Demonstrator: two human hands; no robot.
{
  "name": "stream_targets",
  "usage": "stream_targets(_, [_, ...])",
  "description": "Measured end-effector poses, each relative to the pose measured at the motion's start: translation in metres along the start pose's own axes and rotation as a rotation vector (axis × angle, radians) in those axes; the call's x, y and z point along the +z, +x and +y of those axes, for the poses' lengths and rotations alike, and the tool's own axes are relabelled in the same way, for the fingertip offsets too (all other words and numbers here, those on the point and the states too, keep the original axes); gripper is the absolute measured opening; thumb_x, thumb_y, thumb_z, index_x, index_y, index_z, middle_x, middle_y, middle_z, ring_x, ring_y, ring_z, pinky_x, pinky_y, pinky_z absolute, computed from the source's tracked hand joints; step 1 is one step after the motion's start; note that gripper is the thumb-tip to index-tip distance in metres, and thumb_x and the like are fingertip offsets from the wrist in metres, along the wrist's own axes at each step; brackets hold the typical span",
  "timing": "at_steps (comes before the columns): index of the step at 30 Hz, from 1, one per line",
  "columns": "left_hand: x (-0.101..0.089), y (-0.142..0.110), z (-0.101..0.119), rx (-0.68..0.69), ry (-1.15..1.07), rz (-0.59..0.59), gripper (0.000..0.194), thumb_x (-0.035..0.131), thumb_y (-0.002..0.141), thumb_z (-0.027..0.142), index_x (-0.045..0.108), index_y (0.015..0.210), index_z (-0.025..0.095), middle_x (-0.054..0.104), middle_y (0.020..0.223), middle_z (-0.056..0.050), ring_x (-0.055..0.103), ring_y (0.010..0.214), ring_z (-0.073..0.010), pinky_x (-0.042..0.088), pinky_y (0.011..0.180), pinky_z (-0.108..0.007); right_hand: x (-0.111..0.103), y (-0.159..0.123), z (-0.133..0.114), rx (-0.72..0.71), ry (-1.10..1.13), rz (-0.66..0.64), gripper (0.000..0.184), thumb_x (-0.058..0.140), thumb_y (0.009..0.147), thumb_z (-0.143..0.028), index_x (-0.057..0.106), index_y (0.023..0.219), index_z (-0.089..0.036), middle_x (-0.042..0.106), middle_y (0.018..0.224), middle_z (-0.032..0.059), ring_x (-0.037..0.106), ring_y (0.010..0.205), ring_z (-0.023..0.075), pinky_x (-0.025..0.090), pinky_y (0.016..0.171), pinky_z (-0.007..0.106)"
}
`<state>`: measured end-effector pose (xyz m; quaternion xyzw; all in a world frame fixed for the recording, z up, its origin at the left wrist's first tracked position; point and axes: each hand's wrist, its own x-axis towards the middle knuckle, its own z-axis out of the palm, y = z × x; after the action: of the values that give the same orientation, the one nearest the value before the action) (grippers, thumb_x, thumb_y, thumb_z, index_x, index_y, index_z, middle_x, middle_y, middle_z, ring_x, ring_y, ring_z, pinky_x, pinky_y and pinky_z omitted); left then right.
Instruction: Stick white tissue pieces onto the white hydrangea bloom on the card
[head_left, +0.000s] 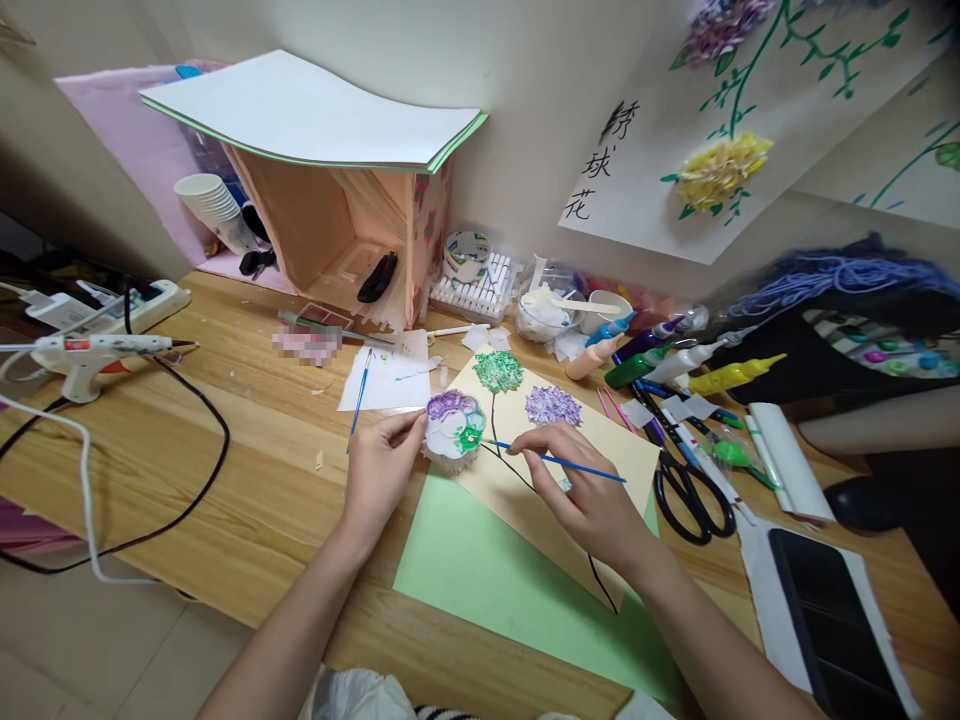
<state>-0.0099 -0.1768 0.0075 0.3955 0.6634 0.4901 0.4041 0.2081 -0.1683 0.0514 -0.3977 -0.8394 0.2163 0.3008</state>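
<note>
My left hand pinches the edge of a small white paint palette with purple and green paint in its wells. My right hand grips a thin blue paintbrush, its tip pointing left at the palette's green well. Both hands hover over a cream paper sheet painted with a green flower, a purple flower and dark stems. The cream sheet lies on a light green sheet.
Black scissors, paint tubes and a dark phone lie to the right. A second blue brush rests on white paper. A glue gun with cables sits at left. A cardboard box stands at the back.
</note>
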Motion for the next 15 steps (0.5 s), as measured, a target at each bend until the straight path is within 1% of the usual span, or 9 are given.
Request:
stream_targets(6, [-0.0003,0.0001,0.0005,-0.015,0.002,0.026,0.026,0.069,0.073,0.033,0.075,0.092,0.015,0.075,0.093,-0.007,0.070,0.084,-0.0242,0.057,0.081,-0.037,0.0032,0.0014,-0.0006,-0.002,0.031,-0.034,0.012,0.043,0.093,-0.017,0.053,0.095,-0.022,0.062,0.084,0.0039,0.058,0.081,0.0181,0.045,0.072,0.031])
stream_targets(10, [0.0002,0.0000,0.0008,-0.037,-0.025,0.035,0.027,0.071,0.071,0.032,0.076,0.091,0.014,0.075,0.091,-0.007,0.070,0.082,-0.0235,0.057,0.079,-0.036,0.0043,0.0022,0.0006,0.007,0.004,-0.003,0.011,0.043,0.093,-0.016,0.053,0.095,-0.021,0.062,0.084,0.0043,0.057,0.081,0.0180,0.045,0.072,0.032])
stream_targets(15, [0.0015,0.0006,-0.0009,-0.021,-0.005,0.040,0.026,0.069,0.073,0.032,0.076,0.091,0.014,0.075,0.091,-0.007,0.070,0.082,-0.0230,0.057,0.079,-0.034,0.0052,0.0035,0.0020,-0.035,0.011,-0.043,0.012,0.043,0.093,-0.015,0.052,0.095,-0.021,0.062,0.083,0.0039,0.057,0.080,0.0180,0.046,0.072,0.032])
